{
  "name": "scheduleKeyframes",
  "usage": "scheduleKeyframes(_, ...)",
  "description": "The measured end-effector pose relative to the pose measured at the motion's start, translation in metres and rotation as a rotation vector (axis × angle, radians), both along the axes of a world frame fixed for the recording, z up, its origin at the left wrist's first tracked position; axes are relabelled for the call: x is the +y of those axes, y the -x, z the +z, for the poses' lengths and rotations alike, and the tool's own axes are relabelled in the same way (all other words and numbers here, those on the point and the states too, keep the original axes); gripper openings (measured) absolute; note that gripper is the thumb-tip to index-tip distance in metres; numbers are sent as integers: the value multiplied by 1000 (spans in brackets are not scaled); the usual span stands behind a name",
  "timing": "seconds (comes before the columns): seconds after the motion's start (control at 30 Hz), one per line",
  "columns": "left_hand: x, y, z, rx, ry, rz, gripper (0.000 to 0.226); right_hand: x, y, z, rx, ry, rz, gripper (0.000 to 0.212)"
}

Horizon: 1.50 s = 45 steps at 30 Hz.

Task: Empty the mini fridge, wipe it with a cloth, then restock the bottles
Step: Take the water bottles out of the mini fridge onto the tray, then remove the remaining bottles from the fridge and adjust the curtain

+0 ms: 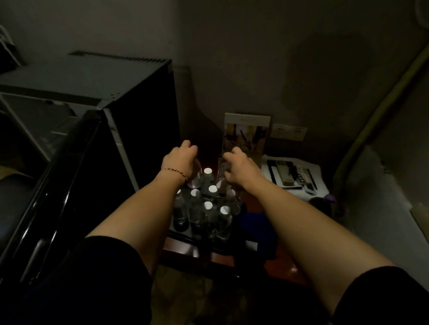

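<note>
The bottles (206,207) stand in a tight cluster on a dark tray (177,235) set on a low reddish table (183,251) just to the right of the mini fridge (120,97). They are clear, white-capped, and packed so closely that several touch. Both hands reach into the far row. The left hand (180,161) is curled downward around the top of a clear vessel (194,180) at the back left — a bottle or an upturned glass, the dimness hides which. The right hand (236,167) is curled the same way at the back right of the cluster, fingers bent down and hidden behind the knuckles, so whether it has closed on a bottle I cannot tell.

The fridge door (48,196) hangs open on the left, its glossy black edge close by the left forearm. Behind the bottles a leaflet (246,133) leans against the wall below a socket (289,132), and papers (293,175) lie on the table to the right.

The trouble I would expect comes from the crowding. Lifting from the back row means carrying things over the front bottles — a low wrist or a clipped cap could topple one, and its neighbours with it. The poor light makes a misjudged grip likelier, and the leaning leaflet could be knocked flat.
</note>
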State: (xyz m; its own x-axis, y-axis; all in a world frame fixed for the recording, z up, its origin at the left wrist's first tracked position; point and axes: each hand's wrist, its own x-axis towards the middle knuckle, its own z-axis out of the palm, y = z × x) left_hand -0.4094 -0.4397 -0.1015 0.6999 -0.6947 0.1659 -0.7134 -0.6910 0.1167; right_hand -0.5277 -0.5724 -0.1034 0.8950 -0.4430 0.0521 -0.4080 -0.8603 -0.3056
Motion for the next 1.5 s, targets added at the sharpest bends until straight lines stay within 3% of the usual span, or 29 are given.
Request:
scheduleKeyframes(0.27, 60, 114, 25, 34, 76, -16, 27, 62, 101, 21, -31, 28, 76, 26)
scheduleKeyframes(0.57, 136, 213, -18, 215, 20, -21, 34, 137, 194, -23, 186, -70, 188, 40)
scheduleKeyframes(0.73, 178, 248, -40, 256, -26, -9, 35, 181, 219, -40, 277, -78, 216, 35)
scheduleKeyframes(1.1, 320, 280, -61, 338, -38, 0, 37, 311, 239, -47, 259, -60, 270, 35)
scheduleKeyframes(1.5, 489, 228, -52, 331, 13, 275, 33, 473, 171, -40, 290, -17, 505, 39)
